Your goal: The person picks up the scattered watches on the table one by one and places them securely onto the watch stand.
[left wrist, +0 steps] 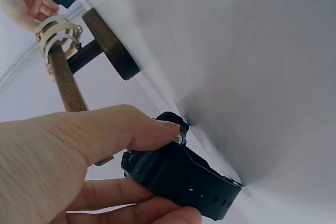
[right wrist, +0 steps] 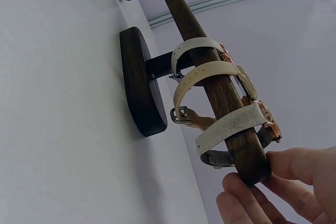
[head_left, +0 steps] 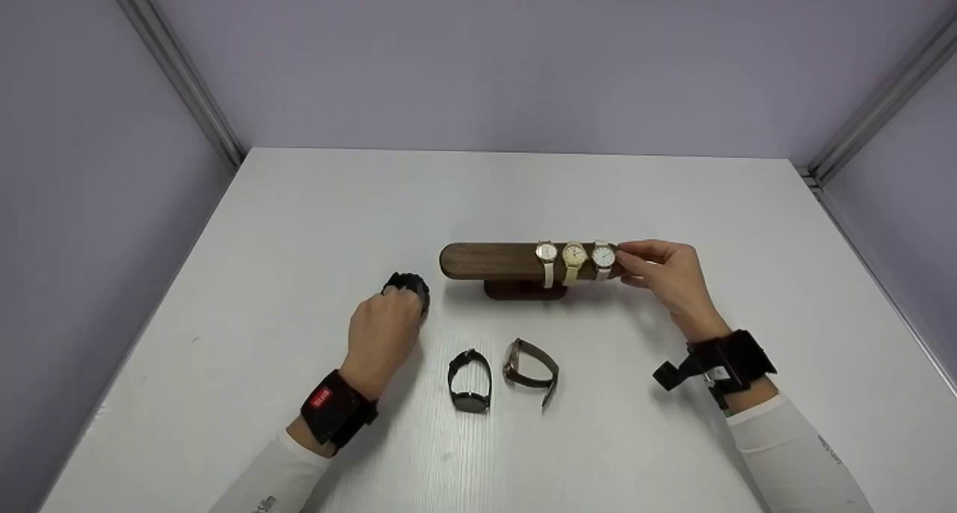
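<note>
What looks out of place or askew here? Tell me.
Nothing looks damaged or spilled. Three watches crowd the right end of the wooden stand, its left end bare. Two watches lie loose on the table.

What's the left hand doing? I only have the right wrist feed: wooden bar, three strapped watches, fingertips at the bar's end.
Observer: The left hand grips a black watch on the white table, left of the watch stand.
Operator: Anything else loose on the table?
Observer: Two more: a black-strapped watch and a brown-strapped watch, lying side by side in front of the stand.
Operator: Is the bar full?
Observer: No. The three watches crowd the end by the right hand; the bar's other half is bare.
</note>
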